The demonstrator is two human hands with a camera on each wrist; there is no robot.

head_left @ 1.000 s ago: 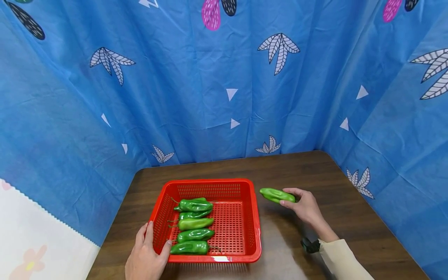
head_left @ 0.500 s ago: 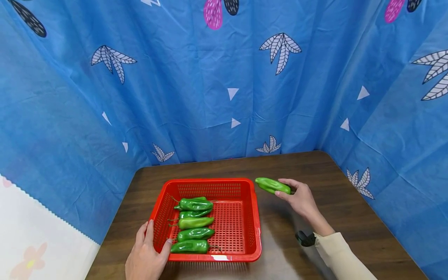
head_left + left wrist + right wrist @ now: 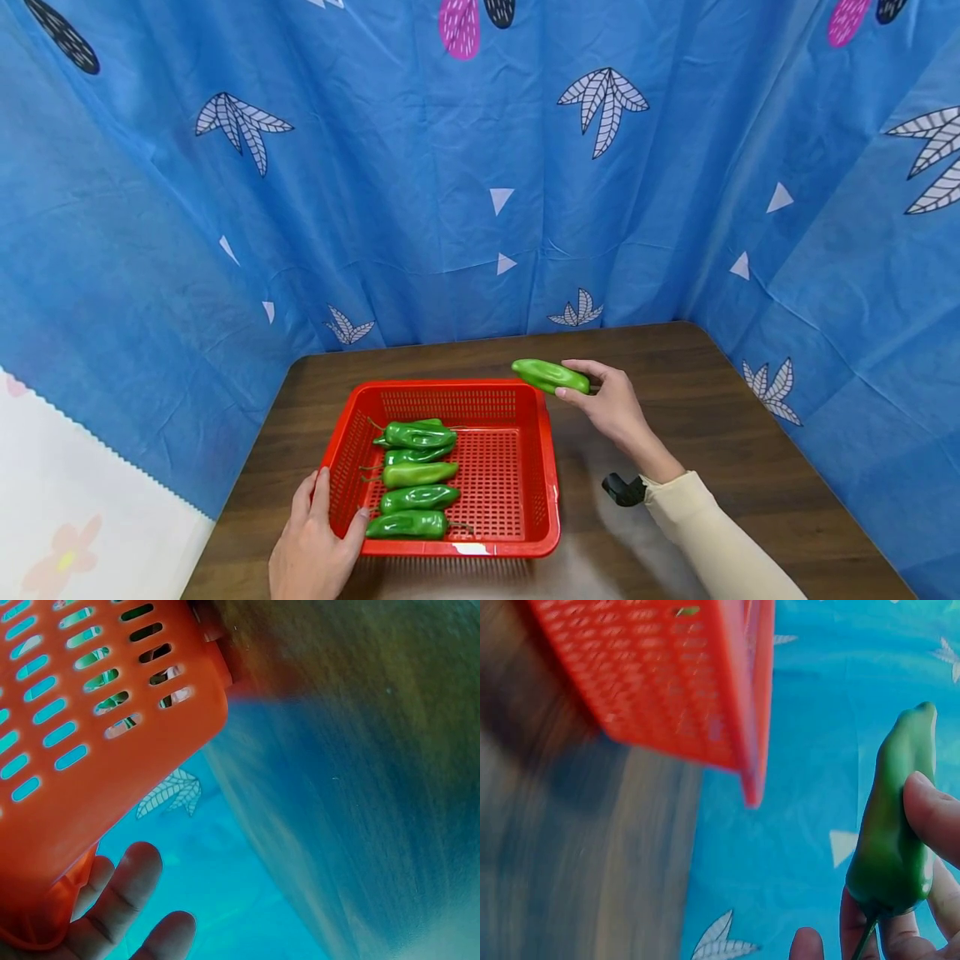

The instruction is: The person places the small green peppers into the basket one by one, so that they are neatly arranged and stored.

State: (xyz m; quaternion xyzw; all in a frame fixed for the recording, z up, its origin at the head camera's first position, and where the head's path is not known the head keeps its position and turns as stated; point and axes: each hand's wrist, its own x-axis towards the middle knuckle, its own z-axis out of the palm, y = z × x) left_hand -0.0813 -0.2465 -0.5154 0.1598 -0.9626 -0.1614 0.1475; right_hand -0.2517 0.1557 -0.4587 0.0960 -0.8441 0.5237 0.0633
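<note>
My right hand [image 3: 611,404] pinches a light green pepper [image 3: 551,377] between thumb and fingers, above the right rim of a red plastic basket [image 3: 551,492]. In the right wrist view the pepper [image 3: 896,817] is tilted, its stem pointing down, with the thumb [image 3: 934,817] across its side. My left hand [image 3: 315,537] grips the basket's front left corner. In the left wrist view its fingers [image 3: 124,892] lie outside the basket wall [image 3: 90,787]. Several green peppers [image 3: 416,498] lie in a column along the basket's left half, roughly crosswise. The uppermost ones partly overlap.
The basket stands on a dark brown wooden table [image 3: 720,400]. Blue patterned curtain [image 3: 450,208] hangs behind the table and on both sides. A pale cloth with a flower print [image 3: 82,500] shows at the lower left. A black wrist device [image 3: 624,490] sits under the right forearm.
My right hand has moved left and away from me with the pepper, from beside the basket to over its right rim. The left hand has stayed at the basket's corner.
</note>
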